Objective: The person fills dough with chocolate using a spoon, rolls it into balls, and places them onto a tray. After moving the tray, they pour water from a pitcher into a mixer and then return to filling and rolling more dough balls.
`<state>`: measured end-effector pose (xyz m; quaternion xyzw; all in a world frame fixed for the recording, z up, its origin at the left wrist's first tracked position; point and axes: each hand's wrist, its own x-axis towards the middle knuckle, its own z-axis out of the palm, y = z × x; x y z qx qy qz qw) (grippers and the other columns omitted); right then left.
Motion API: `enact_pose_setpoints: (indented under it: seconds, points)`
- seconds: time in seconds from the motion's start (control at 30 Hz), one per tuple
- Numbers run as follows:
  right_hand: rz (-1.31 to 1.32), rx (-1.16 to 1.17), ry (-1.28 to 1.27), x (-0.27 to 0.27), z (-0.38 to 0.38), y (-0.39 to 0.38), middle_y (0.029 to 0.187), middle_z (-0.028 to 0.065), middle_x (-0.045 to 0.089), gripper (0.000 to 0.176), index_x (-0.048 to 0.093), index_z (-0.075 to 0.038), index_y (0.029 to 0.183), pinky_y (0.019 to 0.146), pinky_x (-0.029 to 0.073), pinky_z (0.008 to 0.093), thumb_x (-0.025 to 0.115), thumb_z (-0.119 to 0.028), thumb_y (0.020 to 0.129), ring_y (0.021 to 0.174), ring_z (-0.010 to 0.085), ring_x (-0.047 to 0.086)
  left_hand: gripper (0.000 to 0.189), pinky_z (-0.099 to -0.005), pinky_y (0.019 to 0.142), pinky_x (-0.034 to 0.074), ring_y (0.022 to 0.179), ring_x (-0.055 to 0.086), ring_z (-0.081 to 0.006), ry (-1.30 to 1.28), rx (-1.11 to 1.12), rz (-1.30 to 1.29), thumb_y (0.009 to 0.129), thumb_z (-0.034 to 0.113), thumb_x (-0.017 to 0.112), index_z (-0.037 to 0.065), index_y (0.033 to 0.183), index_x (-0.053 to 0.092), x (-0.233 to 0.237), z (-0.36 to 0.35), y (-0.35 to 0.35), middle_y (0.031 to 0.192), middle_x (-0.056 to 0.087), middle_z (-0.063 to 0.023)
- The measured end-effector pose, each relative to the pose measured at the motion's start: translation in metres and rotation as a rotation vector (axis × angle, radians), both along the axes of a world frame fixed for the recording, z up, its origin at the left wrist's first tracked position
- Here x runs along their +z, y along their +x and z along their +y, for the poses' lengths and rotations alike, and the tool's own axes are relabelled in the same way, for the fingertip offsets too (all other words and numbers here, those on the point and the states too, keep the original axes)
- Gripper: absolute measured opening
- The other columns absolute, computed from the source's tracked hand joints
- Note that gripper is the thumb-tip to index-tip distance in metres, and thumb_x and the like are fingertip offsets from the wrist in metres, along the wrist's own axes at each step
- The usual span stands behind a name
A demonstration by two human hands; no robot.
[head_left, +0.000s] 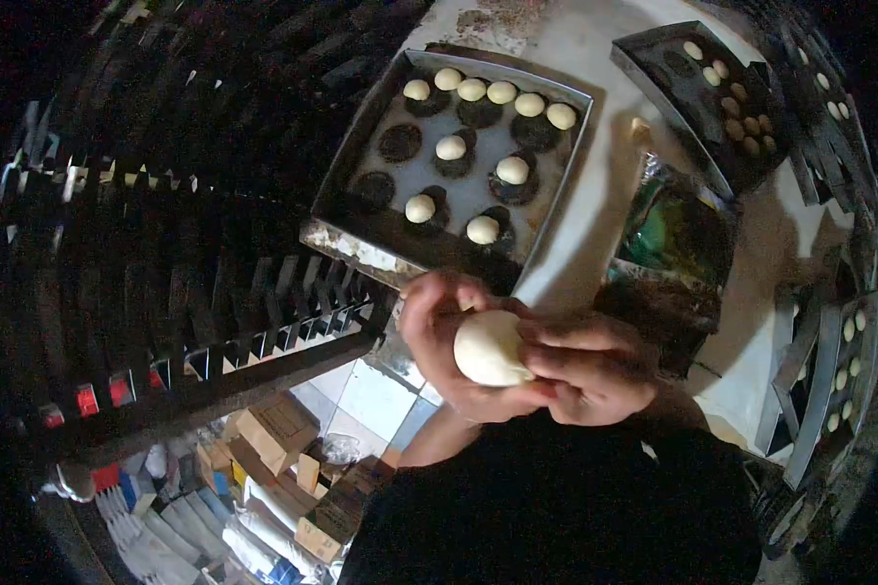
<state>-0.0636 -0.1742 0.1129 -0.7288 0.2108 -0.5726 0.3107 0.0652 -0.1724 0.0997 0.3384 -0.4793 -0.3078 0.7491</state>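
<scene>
A smooth, pale dough ball (486, 348) is held between my hands in front of my dark shirt. My left hand (427, 327) cups it from the left, fingers curled around its side. On the right, my right hand (595, 369) pinches the dough's edge, where a small fold sticks out. Just beyond my hands lies a worn metal tray (354, 249). Along its far side sits a row of dough balls (500, 93); several more, such as one dough ball (482, 230), are spaced over its stained base.
A plastic bag with green print (658, 229) lies right of the tray. Another tray (654, 73) with dough balls stands at the upper right, and more trays (829, 390) line the right edge. Below left are cardboard boxes (275, 432) and a dark slatted rack (224, 366).
</scene>
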Motion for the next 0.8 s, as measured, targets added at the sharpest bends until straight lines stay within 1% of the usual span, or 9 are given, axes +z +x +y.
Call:
enact_pose_setpoints:
  seconds: [0.07,0.13,0.2,0.33,0.37,0.4,0.5,0.6,0.8]
  points:
    - [-0.027,0.013,0.118,-0.010,-0.014,0.009,0.103,0.0141,0.066,0.019,0.066,-0.001,0.101,0.082,0.052,0.0371,0.068,-0.004,0.082,0.097,0.0277,0.065,0.104,-0.0340,0.076,0.048,0.093,0.051,-0.0192,0.003,-0.315,-0.077,0.054,0.044,0.093,-0.001,0.132,0.041,-0.017,-0.030,0.029,0.109,0.047,-0.0107]
    - [0.027,-0.010,0.399,-0.029,-0.025,0.040,0.093,0.0124,0.065,0.009,0.062,-0.001,0.089,0.071,0.048,0.0344,0.067,-0.005,0.082,0.084,0.0234,0.063,0.049,-0.0352,0.075,0.048,0.087,0.060,-0.0235,0.004,-0.324,-0.248,0.060,0.026,0.090,0.000,0.095,0.066,-0.026,-0.056,0.054,0.092,0.063,-0.0111]
    - [0.310,0.052,0.751,-0.030,-0.041,0.058,0.083,0.0110,0.062,0.010,0.057,0.000,0.079,0.061,0.044,0.0336,0.066,-0.004,0.082,0.071,0.0195,0.060,0.031,-0.0359,0.075,0.048,0.081,0.063,-0.0266,0.054,-0.223,-0.430,0.065,0.018,0.085,0.001,0.082,0.066,-0.032,-0.075,0.088,0.085,0.066,-0.0117]
    - [0.448,-0.242,0.277,-0.025,-0.081,0.121,0.103,0.0176,0.063,0.017,0.063,0.004,0.102,0.081,0.049,0.0366,0.059,-0.003,0.086,0.093,0.0285,0.063,0.016,-0.0346,0.066,0.049,0.072,0.064,-0.0243,0.221,0.039,-0.824,0.070,0.007,0.074,0.001,0.080,0.063,-0.120,-0.086,0.164,0.078,0.066,-0.0081]
    - [0.416,-0.328,0.162,-0.022,-0.087,0.139,0.109,0.0191,0.063,0.022,0.062,0.006,0.108,0.087,0.049,0.0371,0.057,-0.002,0.088,0.099,0.0303,0.062,0.019,-0.0328,0.060,0.049,0.069,0.064,-0.0247,0.331,-0.195,-0.637,0.071,0.010,0.072,0.003,0.086,0.064,-0.120,-0.092,0.176,0.079,0.066,-0.0101]
    - [0.508,-0.210,0.154,-0.021,-0.093,0.154,0.121,0.0228,0.058,0.032,0.060,0.005,0.117,0.098,0.045,0.0393,0.061,-0.002,0.086,0.110,0.0344,0.059,0.020,-0.0317,0.058,0.050,0.067,0.065,-0.0242,0.466,-0.258,-0.383,0.072,0.011,0.070,0.003,0.089,0.064,-0.128,-0.094,0.177,0.079,0.067,-0.0108]
    - [0.707,-0.096,-0.150,-0.066,-0.112,0.198,0.116,0.0246,0.059,0.034,0.060,0.006,0.114,0.094,0.047,0.0392,0.066,-0.004,0.082,0.108,0.0361,0.059,0.015,-0.0299,0.064,0.052,0.076,0.067,-0.0181,0.545,-0.254,-0.834,0.077,0.004,0.064,-0.001,0.092,0.065,-0.180,-0.095,0.199,0.084,0.069,-0.0123]
    - [0.453,0.009,0.142,-0.103,-0.128,0.223,0.119,0.0167,0.060,0.031,0.064,-0.004,0.113,0.094,0.047,0.0387,0.067,-0.014,0.083,0.110,0.0316,0.059,0.020,-0.0298,0.068,0.052,0.082,0.066,-0.0150,0.687,-0.615,-0.409,0.076,0.003,0.068,-0.001,0.096,0.065,-0.149,-0.103,0.245,0.089,0.069,-0.0143]
    - [0.656,-0.162,0.164,-0.163,-0.218,0.275,0.122,0.0196,0.055,0.037,0.051,0.001,0.124,0.093,0.047,0.0396,0.059,-0.014,0.091,0.111,0.0353,0.056,0.048,-0.0322,0.090,0.049,0.102,0.057,-0.0178,0.735,-0.285,0.168,0.079,-0.006,0.070,-0.001,0.124,0.055,-0.130,-0.104,0.332,0.115,0.059,-0.0063]
